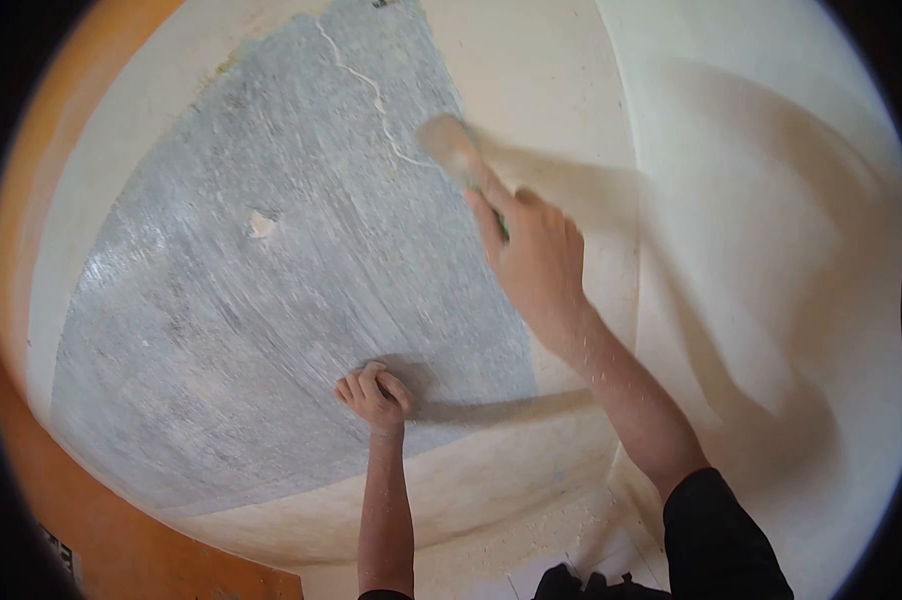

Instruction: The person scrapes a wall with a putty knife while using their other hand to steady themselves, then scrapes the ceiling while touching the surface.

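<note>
In front of me is a wall with a large grey, streaked patch [211, 290]. My right hand [541, 255] is closed around a putty knife [449, 143], its blade blurred and lying over the patch's right edge. A bit of green shows at the handle between my fingers. A thin, crooked pale line [379, 100] runs down the upper patch to near the blade. Lower down, my left hand [376, 393] is curled up close to the grey surface. Something dark shows among its fingers, but I cannot make out what it is.
Cream wall [521, 70] borders the grey patch, and a white wall [761, 200] meets it at a corner on the right. Orange paint [121, 530] lies at the left. Pale flakes [561, 520] are scattered low down. A small pale chip mark [262, 224] sits on the patch.
</note>
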Demonstrator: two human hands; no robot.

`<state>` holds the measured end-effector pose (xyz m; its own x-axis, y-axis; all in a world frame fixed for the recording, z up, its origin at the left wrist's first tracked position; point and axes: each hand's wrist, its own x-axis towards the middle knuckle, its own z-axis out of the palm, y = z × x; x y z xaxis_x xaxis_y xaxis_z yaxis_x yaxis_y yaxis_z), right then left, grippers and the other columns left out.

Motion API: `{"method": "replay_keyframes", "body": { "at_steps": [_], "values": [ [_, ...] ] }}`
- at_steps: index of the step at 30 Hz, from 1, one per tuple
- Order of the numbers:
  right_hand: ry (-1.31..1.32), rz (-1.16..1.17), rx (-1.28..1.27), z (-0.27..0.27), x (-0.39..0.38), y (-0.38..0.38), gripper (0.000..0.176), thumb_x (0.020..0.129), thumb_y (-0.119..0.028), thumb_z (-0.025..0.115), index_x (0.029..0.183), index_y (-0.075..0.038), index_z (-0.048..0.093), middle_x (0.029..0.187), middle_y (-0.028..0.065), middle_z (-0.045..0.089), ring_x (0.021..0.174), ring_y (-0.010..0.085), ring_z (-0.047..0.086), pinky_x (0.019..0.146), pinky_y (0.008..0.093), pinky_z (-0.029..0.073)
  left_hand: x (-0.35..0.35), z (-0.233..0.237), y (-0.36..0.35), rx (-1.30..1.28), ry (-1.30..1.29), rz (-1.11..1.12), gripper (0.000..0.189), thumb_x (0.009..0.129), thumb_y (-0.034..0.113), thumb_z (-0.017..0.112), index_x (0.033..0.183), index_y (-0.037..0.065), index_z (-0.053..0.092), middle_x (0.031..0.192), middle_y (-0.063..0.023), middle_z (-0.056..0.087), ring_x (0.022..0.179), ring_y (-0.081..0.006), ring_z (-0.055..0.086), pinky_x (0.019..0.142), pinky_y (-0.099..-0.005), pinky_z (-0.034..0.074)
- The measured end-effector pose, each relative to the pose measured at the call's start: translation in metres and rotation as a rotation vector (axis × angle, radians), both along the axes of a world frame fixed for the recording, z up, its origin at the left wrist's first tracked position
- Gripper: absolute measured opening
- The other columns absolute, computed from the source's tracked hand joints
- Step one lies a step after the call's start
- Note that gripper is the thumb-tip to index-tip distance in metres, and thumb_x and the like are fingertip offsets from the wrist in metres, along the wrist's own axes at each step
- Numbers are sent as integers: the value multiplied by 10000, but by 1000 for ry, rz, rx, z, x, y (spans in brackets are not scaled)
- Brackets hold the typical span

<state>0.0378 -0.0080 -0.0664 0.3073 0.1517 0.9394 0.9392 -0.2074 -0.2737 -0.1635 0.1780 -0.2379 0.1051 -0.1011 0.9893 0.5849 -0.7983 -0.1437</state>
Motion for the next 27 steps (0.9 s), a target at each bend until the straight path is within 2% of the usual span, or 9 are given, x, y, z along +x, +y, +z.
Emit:
{"method": "replay_keyframes", "body": {
  "at_steps": [3, 4, 8, 10, 12, 14, 16, 17, 27],
  "values": [
    [77, 101, -45, -69, -11, -7, 413, 992, -315, 577, 1395, -231, 542, 623, 77, 512, 469, 249, 551, 426, 381, 439, 0, -1, 2, 9, 1, 13, 92, 841, 40, 512, 904, 56, 576, 792, -53, 555, 707, -217, 458, 737, -368, 311],
    [84, 137, -36, -93, -14, -6, 447, 984, -310, 594, 1420, -243, 524, 617, 68, 497, 459, 234, 534, 422, 372, 430, 3, -2, 5, 18, -31, -18, 104, 790, 55, 525, 867, 88, 586, 756, -39, 489, 697, -211, 414, 721, -360, 286],
    [197, 177, -96, -190, -36, -11, 482, 950, -258, 656, 1417, -241, 540, 621, 51, 483, 448, 194, 499, 420, 342, 414, 3, -5, 8, 25, -32, -12, 102, 810, 54, 518, 881, 90, 580, 761, -36, 491, 701, -208, 419, 722, -358, 286],
    [336, 280, -62, -230, -41, -12, 434, 919, -144, 694, 1346, -169, 618, 641, 67, 486, 499, 197, 479, 480, 333, 406, 2, -4, 8, 41, -29, -1, 104, 828, 52, 509, 894, 94, 579, 765, -31, 493, 707, -204, 422, 725, -356, 285],
    [380, 296, -37, -255, -43, -13, 423, 911, -121, 698, 1328, -152, 632, 642, 68, 495, 502, 189, 474, 483, 325, 405, 1, -5, 8, 41, -20, -5, 108, 832, 52, 505, 897, 95, 580, 767, -27, 494, 710, -200, 423, 726, -356, 286],
    [426, 303, -5, -272, -41, -12, 413, 902, -98, 703, 1310, -134, 647, 644, 69, 503, 505, 182, 470, 485, 317, 403, 2, -3, 8, 43, -9, -17, 112, 837, 51, 500, 901, 96, 581, 769, -24, 495, 713, -196, 424, 728, -357, 287],
    [455, 317, 77, -283, -39, -11, 436, 884, -164, 738, 1310, -212, 655, 629, 36, 503, 459, 154, 456, 433, 322, 376, 2, -4, 8, 39, -14, -21, 120, 842, 45, 492, 906, 92, 581, 774, -20, 497, 717, -192, 422, 732, -356, 290],
    [467, 310, 73, -287, -38, -11, 436, 884, -164, 738, 1310, -212, 655, 629, 36, 503, 459, 154, 456, 433, 322, 376, 2, -4, 8, 32, -3, -26, 120, 842, 45, 492, 906, 92, 581, 774, -20, 497, 717, -192, 422, 732, -356, 290],
    [455, 196, -15, -267, -30, -23, 465, 852, -163, 767, 1299, -237, 665, 625, 10, 491, 450, 127, 433, 425, 298, 371, 0, -4, 4, 8, 9, -50, 133, 935, 87, 461, 910, 39, 582, 774, -45, 557, 690, -199, 458, 745, -371, 328]
  ]
}}
